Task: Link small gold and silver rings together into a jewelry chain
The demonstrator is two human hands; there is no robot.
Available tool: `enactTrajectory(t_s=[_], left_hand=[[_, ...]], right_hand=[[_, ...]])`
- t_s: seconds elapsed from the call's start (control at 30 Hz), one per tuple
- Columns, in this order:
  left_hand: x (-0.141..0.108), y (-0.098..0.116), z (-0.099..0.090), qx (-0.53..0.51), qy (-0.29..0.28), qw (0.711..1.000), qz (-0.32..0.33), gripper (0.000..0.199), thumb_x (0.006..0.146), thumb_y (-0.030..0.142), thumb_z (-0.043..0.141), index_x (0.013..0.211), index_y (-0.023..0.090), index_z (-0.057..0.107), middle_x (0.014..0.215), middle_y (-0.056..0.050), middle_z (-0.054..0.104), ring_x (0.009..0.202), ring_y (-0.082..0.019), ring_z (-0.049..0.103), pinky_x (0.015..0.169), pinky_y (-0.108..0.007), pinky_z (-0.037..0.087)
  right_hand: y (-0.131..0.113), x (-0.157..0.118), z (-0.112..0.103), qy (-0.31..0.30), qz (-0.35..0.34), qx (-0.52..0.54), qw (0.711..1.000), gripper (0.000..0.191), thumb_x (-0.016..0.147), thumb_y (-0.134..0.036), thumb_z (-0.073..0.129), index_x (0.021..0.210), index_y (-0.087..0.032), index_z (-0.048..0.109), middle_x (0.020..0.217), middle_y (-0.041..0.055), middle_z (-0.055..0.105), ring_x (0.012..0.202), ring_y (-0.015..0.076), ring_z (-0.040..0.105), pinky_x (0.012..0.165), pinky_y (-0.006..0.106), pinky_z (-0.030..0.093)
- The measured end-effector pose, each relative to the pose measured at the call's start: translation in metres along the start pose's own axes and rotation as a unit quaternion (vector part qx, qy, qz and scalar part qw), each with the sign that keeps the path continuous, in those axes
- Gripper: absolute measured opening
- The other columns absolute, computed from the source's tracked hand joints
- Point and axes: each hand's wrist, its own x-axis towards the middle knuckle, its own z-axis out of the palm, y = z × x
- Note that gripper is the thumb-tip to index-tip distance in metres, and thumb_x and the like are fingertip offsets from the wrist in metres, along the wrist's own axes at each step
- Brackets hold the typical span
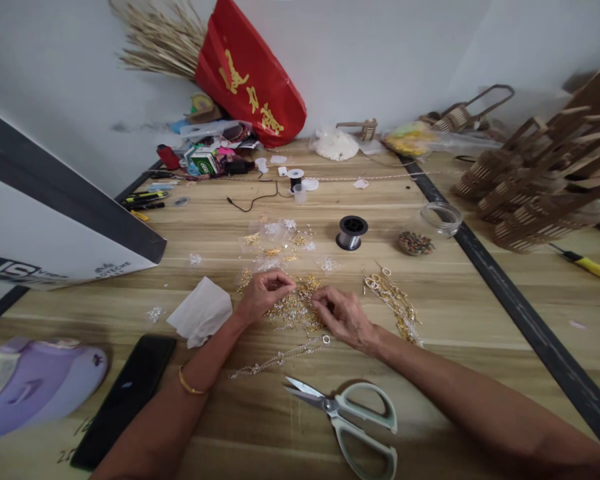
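Observation:
A pile of gold and clear beads lies on the wooden table between my two hands. My left hand is at its left edge, thumb and fingertips pinched together. On the opposite side my right hand is curled, its fingertips pinched at the pile's right edge. Whatever either pinch holds is too small to make out. Below the pile lies a beaded chain with a ring at one end. More gold and clear chains lie right of my right hand. Open-bladed scissors rest in front of me.
Small bead packets, a wire spool and a glass jar stand beyond my hands. White paper, a black phone and a purple device are left. Small woven baskets stand right; a red bag leans behind.

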Motion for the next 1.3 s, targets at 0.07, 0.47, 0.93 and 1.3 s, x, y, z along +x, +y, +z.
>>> enactTrajectory(t_s=[0.07, 0.47, 0.93, 1.3], left_hand=[[0.001, 0.0, -0.003, 0.087, 0.012, 0.995, 0.053, 0.012, 0.074, 0.026, 0.067, 0.07, 0.015, 0.066, 0.073, -0.004, 0.063, 0.072, -0.016, 0.056, 0.069, -0.027, 0.044], [0.001, 0.002, -0.001, 0.321, -0.048, 0.931, 0.164, 0.009, 0.078, 0.017, 0.061, 0.073, 0.018, 0.067, 0.076, -0.004, 0.061, 0.082, -0.019, 0.051, 0.082, -0.034, 0.041], [0.003, -0.009, 0.002, 0.323, -0.054, 0.93, 0.165, 0.022, 0.082, 0.012, 0.055, 0.095, 0.02, 0.07, 0.084, -0.005, 0.06, 0.086, -0.019, 0.051, 0.085, -0.035, 0.04], [0.005, -0.01, 0.0, 0.286, -0.045, 0.946, 0.145, 0.007, 0.08, 0.017, 0.06, 0.08, 0.018, 0.066, 0.079, -0.004, 0.062, 0.082, -0.019, 0.052, 0.082, -0.035, 0.041]], right_hand=[[-0.001, 0.0, -0.001, -0.001, 0.005, 0.004, 1.0, 0.012, 0.091, -0.024, 0.044, 0.087, -0.018, 0.054, 0.059, -0.0026, 0.051, 0.049, 0.0087, 0.044, 0.049, 0.02, 0.036], [-0.001, 0.006, -0.001, 0.064, 0.148, 0.13, 0.978, 0.018, 0.087, -0.033, 0.049, 0.081, -0.017, 0.054, 0.056, -0.0037, 0.047, 0.049, 0.0084, 0.039, 0.045, 0.021, 0.031], [0.003, 0.012, -0.001, 0.088, 0.224, 0.244, 0.94, 0.023, 0.083, -0.039, 0.055, 0.079, -0.017, 0.052, 0.052, -0.0072, 0.037, 0.046, 0.0071, 0.031, 0.042, 0.02, 0.025], [-0.001, 0.012, -0.002, 0.077, 0.215, 0.221, 0.948, 0.024, 0.084, -0.039, 0.054, 0.08, -0.016, 0.052, 0.052, -0.0067, 0.037, 0.047, 0.007, 0.031, 0.043, 0.021, 0.025]])
